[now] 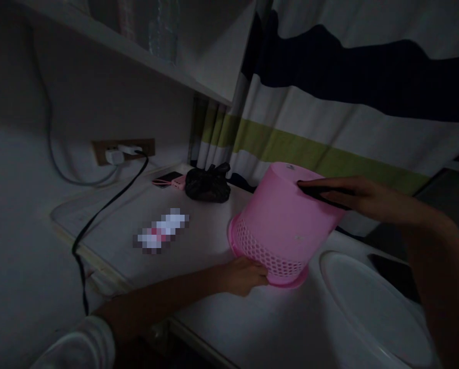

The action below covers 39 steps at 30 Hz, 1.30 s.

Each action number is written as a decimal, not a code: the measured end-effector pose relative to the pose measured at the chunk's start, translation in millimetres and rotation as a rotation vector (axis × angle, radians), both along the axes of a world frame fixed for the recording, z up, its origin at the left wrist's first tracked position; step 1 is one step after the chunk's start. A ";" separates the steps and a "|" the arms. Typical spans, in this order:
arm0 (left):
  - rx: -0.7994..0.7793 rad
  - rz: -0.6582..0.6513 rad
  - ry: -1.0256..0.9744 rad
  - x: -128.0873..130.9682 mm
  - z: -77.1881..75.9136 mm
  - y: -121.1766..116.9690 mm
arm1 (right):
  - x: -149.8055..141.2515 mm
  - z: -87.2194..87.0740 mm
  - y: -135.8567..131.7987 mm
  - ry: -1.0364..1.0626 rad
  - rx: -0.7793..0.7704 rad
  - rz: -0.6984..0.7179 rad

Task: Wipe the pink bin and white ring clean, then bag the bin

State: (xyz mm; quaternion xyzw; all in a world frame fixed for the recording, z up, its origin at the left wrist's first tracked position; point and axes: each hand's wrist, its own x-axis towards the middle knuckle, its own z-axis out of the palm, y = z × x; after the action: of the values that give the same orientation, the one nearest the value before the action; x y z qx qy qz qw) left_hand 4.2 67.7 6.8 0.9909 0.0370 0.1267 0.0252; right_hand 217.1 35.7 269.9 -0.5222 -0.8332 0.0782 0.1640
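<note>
A pink plastic basket (283,220) with a perforated rim is tipped upside down and tilted over a white surface (198,246). My left hand (240,277) grips its lower rim with the fingers curled under the edge. My right hand (352,193) lies on the basket's upturned base, fingers stretched out, with a dark flat object under them that I cannot make out.
A black tied plastic bag (208,183) and a pink-edged phone (170,179) lie at the back. A black cable (106,205) runs from a wall socket (121,151) across the surface. A round white lid (371,302) sits at the right. A striped curtain (329,102) hangs behind; a shelf (137,46) is above.
</note>
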 end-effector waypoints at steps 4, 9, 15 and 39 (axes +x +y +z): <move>0.000 -0.001 -0.011 9.7 -3.7 10.7 | 32.7 -18.8 -14.3 0.048 0.109 -0.077; -0.013 0.021 -0.016 22.6 -6.0 28.9 | 60.8 -49.2 -13.6 0.017 0.362 -0.221; 0.030 0.063 -0.035 32.1 -13.4 51.4 | 101.2 -91.7 -23.7 -0.029 0.457 -0.509; 0.202 0.134 -0.096 33.3 -23.7 45.5 | 92.0 -286.2 -82.3 -0.387 0.054 -0.997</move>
State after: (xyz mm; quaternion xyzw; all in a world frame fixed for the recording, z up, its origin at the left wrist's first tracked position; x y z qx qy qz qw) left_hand 37.5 113.2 -16.9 0.9765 0.0888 0.1785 -0.0816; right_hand 309.1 -46.7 -16.3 -0.8552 -0.5008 -0.1281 0.0381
